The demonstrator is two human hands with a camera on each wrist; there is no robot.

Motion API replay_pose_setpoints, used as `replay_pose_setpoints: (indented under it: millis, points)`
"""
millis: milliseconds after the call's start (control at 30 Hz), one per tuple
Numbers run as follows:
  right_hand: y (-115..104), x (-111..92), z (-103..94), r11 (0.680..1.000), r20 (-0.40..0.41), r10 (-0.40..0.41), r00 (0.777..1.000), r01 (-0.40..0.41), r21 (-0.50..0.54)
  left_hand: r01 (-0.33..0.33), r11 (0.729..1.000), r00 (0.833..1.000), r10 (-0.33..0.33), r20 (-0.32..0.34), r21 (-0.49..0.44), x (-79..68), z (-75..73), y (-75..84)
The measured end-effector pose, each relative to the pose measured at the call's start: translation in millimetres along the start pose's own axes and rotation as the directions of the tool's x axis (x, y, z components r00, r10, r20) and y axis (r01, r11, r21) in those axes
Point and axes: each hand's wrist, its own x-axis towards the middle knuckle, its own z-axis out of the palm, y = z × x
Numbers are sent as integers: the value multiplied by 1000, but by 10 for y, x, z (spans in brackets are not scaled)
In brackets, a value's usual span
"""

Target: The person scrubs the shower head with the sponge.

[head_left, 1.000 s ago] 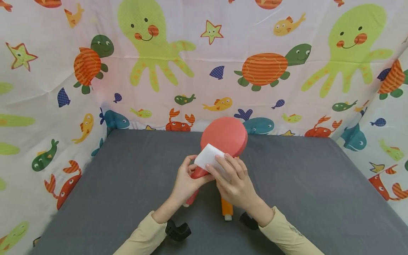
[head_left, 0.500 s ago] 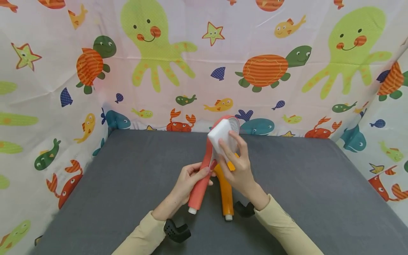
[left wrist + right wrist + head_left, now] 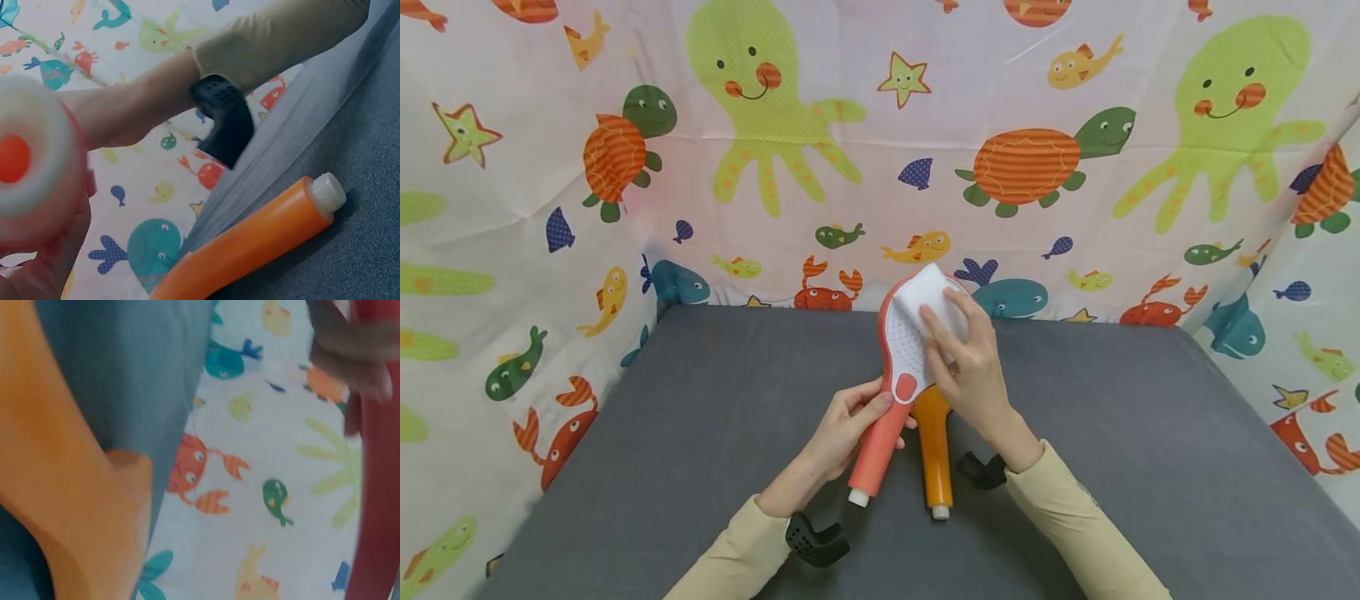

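In the head view my left hand [image 3: 848, 429] grips the handle of a coral-red shower head [image 3: 904, 346]. Its white nozzle face, dotted with small nubs, is turned up toward me, and a red button shows just below it. My right hand [image 3: 976, 375] holds a white sponge [image 3: 923, 290] against the upper part of that face, covering some of the nozzles. An orange shower head [image 3: 936, 454] lies on the table behind the red one, its head mostly hidden by the right hand and red shower head. In the right wrist view the red handle [image 3: 382, 487] appears beside blurred fingers.
A grey cloth [image 3: 737, 400] covers the table. Behind and at both sides hangs a white curtain [image 3: 865, 192] printed with sea animals. Black camera mounts [image 3: 816, 542] sit at both wrists. The orange handle's white threaded end [image 3: 327, 192] points toward the front.
The red shower head has turned from showing its plain back to showing its nozzle face. The left hand moved down onto the handle, and the sponge went up onto the face.
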Motion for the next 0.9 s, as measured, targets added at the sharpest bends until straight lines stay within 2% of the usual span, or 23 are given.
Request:
replay_pose_setpoints:
  millis: [100,167,233,367,433,500,600,733,800,900]
  points:
    - [50,12,-17,995,-25,104,994,-105,-5,30,1000,1000,-30,-6,-6,-3,7,-7]
    - [33,-6,-23,991,-8,131,991,-130,14,46,999,999,-46,-4,-5,-5,12,-10]
    - [-19,-43,-20,992,37,115,993,-116,44,55,998,998,-55,-4,-5,-6,14,-10]
    - [-156,-93,-26,995,159,19,987,-33,92,59,998,998,-59,-6,-1,-4,15,-10]
    - [-162,-86,-31,996,180,-12,984,-4,88,59,998,998,-59,-10,2,-2,16,-13]
    - [-114,-54,-44,998,167,1,986,-12,63,65,998,998,-65,-11,1,-2,17,-22]
    - [37,-8,-82,996,79,87,993,-88,13,76,997,997,-76,-13,2,-1,24,-38]
    - [189,-1,-151,979,-21,202,979,-202,-2,79,997,997,-79,-18,2,-5,29,-48]
    - [192,-32,-162,978,-19,208,978,-208,11,76,997,997,-76,-25,-5,-9,27,-42]
    - [104,-109,-150,987,42,159,986,-160,25,71,997,997,-72,-26,-18,-9,24,-28]
